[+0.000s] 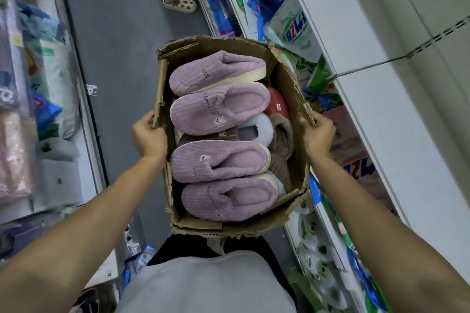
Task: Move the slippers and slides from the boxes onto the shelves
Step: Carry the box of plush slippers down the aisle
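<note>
In a narrow shop aisle, my left hand (148, 138) grips the torn left wall of an open cardboard box (292, 99), while my right hand (318, 138) clamps its ragged right rim; I hold the box between them, out in front of my body. Four lilac corduroy slippers (218, 113) lie side by side on top, filling the box from far end to near. Under them, brown plush slippers (281, 140) and a red one (278, 103) show only in part. Grey floor (122, 33) runs open to the left of the box and ahead; the white shelves (376, 99) on the right, crowded with detergent bags (295, 30), sit just beside the box's right edge. Goods on the left shelving are blurred. Someone's feet in sandals (180, 2) stand farther up the aisle.
</note>
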